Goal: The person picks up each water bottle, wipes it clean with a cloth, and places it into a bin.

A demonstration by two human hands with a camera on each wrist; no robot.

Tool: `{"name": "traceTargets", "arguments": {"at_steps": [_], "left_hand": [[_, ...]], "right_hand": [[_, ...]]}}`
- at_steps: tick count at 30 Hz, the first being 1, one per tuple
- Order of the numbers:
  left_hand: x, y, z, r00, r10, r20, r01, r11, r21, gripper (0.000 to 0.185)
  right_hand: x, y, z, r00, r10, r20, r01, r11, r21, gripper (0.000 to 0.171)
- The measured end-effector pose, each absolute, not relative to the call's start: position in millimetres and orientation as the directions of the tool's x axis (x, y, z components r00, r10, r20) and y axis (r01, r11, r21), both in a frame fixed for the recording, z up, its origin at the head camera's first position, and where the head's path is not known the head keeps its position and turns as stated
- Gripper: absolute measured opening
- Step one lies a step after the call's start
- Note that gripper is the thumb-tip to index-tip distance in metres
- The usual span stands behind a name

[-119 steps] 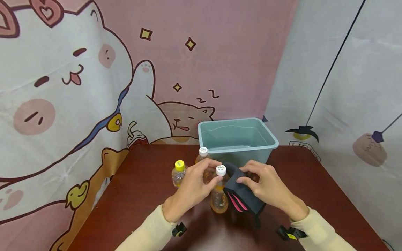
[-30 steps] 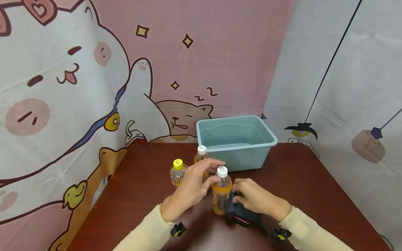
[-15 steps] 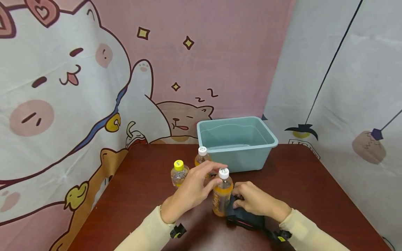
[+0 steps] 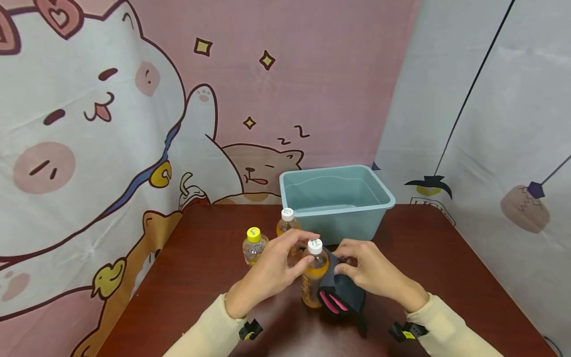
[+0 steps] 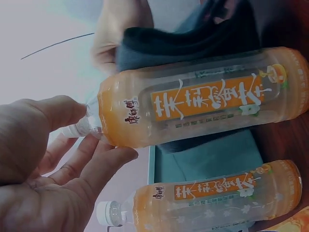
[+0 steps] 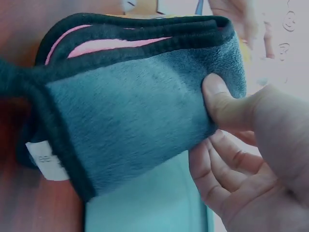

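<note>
Here: left hand [image 4: 267, 272] pinches neck of front bottle [image 4: 314, 275] just under white cap, thumb and fingertips curled round it; bottle upright on table [image 4: 200, 277], mid-front. Right hand [image 4: 372, 270] grips dark cloth [image 4: 341, 292] w/ pink stripes, thumb clamped on its fleece face, pressed vs. bottle's right side. Cloth wraps partway round bottle, lower end hanging toward table; touching table or not, can't tell. Wrist view: cloth folded double, white tag at one corner.

Behind left hand, 2nd orange bottle [image 4: 287, 225] stands just beside bin [image 4: 336, 203], maybe touching, view blocked by fingers. Yellow-cap bottle [image 4: 254, 245] left of that, near left hand's knuckles, apart from it. Bin at table's back edge, close behind front bottle. Bare wood wide on both sides; right half open to edge, left open beyond yellow-cap bottle. Front edge close under wrists.
</note>
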State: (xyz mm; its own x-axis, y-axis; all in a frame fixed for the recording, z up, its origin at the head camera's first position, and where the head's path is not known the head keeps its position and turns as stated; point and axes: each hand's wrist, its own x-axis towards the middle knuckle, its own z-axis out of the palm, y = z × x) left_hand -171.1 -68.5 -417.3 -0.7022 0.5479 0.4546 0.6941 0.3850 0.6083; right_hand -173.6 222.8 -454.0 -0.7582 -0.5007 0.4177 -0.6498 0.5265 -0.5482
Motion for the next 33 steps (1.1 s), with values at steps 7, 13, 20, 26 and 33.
{"name": "traceTargets", "arguments": {"at_steps": [7,13,20,26,33], "left_hand": [[-171,-69,-418,-0.700,0.541,0.467,0.698,0.378,0.608,0.053],[-172,-70,-418,-0.697,0.532,0.481,0.701,0.361,0.616,0.053],[-171,-70,-419,-0.696,0.534,0.480,0.699,0.353,0.621,0.052],[-171,-68,-418,-0.686,0.536,0.491,0.709,0.342,0.617,0.053],[-171,-68,-419,-0.704,0.534,0.468,0.688,0.351,0.635,0.054]], "right_hand": [[-171,218,-436,-0.708,-0.434,0.557,-0.705,0.481,-0.521,0.028],[-172,209,-428,-0.694,-0.407,0.595,-0.718,0.459,-0.523,0.026],[-168,206,-428,-0.744,-0.422,0.518,-0.668,0.483,-0.566,0.034],[-172,207,-428,-0.735,-0.418,0.533,-0.677,0.494,-0.546,0.027],[-175,211,-425,-0.740,-0.435,0.513,-0.673,0.485,-0.559,0.019]]}}
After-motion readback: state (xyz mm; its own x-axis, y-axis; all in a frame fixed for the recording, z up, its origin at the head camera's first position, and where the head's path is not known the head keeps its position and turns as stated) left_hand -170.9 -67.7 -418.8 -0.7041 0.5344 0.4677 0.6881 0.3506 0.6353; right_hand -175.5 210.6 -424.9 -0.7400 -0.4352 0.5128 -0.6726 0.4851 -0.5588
